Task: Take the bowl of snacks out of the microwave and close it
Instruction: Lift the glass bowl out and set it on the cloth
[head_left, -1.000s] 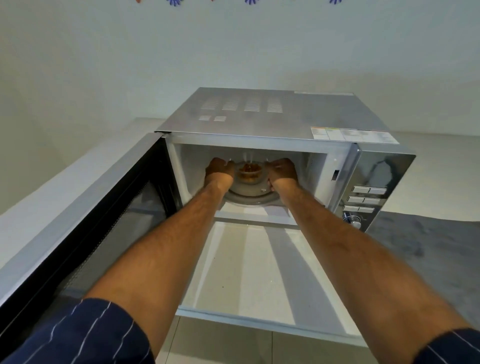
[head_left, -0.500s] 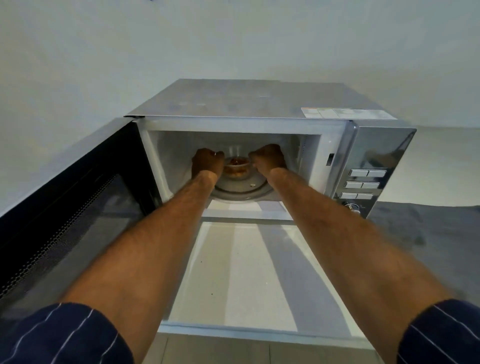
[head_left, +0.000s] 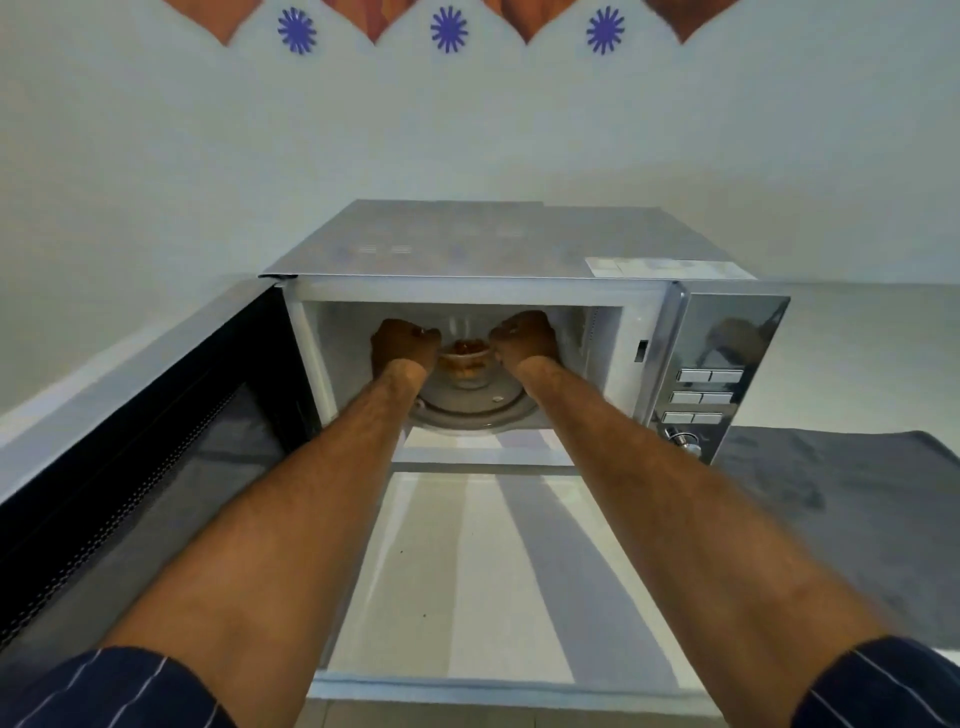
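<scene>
A silver microwave stands open against the wall, its dark door swung out to the left. Inside, a small clear bowl of brown snacks sits over the glass turntable. Both my arms reach into the cavity. My left hand grips the bowl's left side and my right hand grips its right side. The hands hide the bowl's sides. Whether the bowl touches the turntable I cannot tell.
The control panel with buttons and a knob is on the microwave's right front. A white counter runs in front of the microwave, with a grey mat to the right. The wall stands close behind.
Both hands stay closed on the bowl inside the cavity. The camera has tilted up and down, so the microwave sits lower in view now; the bowl has barely moved.
</scene>
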